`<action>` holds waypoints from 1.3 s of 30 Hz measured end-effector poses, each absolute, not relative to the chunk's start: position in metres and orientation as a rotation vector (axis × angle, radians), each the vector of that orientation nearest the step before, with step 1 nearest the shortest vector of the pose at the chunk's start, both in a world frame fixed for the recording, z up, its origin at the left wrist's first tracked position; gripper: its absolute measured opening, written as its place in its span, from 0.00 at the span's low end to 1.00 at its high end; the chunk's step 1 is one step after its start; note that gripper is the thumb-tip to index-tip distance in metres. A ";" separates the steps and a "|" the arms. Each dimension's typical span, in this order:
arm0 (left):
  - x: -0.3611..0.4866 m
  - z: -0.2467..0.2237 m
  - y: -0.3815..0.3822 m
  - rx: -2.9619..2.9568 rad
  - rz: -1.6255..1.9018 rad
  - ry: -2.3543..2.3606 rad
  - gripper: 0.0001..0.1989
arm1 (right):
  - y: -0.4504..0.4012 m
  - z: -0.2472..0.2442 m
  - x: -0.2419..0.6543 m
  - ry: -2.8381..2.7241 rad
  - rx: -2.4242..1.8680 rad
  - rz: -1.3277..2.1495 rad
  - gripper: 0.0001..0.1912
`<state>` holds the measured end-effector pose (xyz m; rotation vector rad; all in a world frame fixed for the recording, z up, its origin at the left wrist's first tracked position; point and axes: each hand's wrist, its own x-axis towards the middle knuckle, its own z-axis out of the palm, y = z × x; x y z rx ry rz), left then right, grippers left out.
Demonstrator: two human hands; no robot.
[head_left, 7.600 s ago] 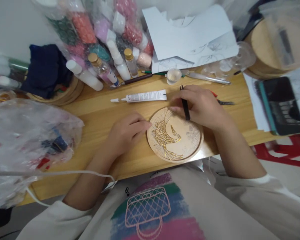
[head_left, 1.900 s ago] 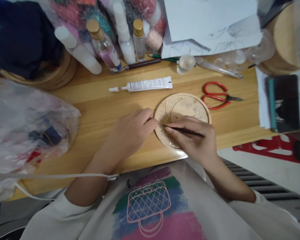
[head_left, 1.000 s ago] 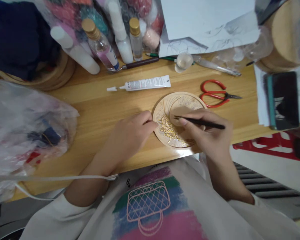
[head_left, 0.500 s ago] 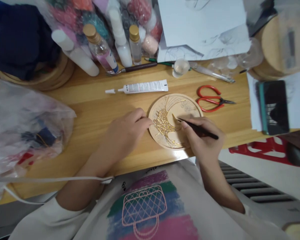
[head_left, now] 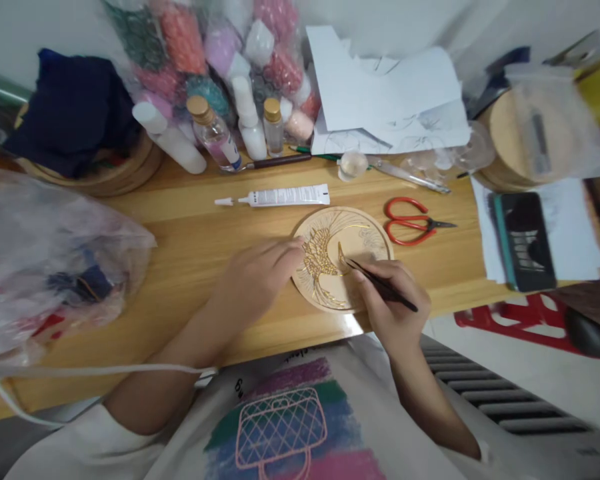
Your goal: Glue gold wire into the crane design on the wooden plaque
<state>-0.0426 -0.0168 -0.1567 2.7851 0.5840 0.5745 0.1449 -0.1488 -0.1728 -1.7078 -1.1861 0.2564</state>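
A round wooden plaque (head_left: pixel 353 293) lies on the table, with raised gold wire outlines over a drawn, feather-like design. My right hand (head_left: pixel 397 303) is closed around black tweezers (head_left: pixel 385 287), whose tips are at a small curved gold wire (head_left: pixel 341 253) near the plaque's middle. Whether the tips grip the wire is too small to tell. At the plaque's left rim, my left hand (head_left: pixel 253 277) has its fingers together, holding the edge. Red-handled scissors (head_left: pixel 410 223) rest just right of the plaque. Behind it lies a white glue tube (head_left: pixel 289 195) with its nozzle pointing left.
Bottles (head_left: pixel 213 133), a small clear cup (head_left: pixel 353 165) and paper sheets (head_left: pixel 390 93) line the back. A clear plastic bag (head_left: pixel 95 233) occupies the left side. On the right, a phone (head_left: pixel 527 240) lies on papers. A white cable (head_left: pixel 105 369) crosses near my left forearm.
The view has tilted, so the table things appear lower and slightly left. My right hand still has the tweezers over the plaque's middle; my left hand stays at its left rim.
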 end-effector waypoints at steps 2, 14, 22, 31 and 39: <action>-0.041 -0.155 -0.018 2.863 0.593 0.573 0.12 | -0.151 -0.172 0.144 -1.217 -1.713 0.263 0.06; -0.039 -0.159 -0.013 2.880 0.523 0.637 0.12 | -0.155 -0.176 0.146 -1.218 -1.668 0.309 0.06; -0.054 -0.151 -0.032 2.943 0.367 0.611 0.17 | -0.176 -0.167 0.142 -1.277 -1.637 0.399 0.07; -0.040 -0.141 -0.001 2.912 0.277 0.519 0.18 | -0.182 -0.161 0.144 -1.292 -1.625 0.474 0.09; -0.030 -0.135 0.027 2.731 0.023 0.303 0.19 | -0.181 -0.158 0.144 -1.275 -1.649 0.517 0.10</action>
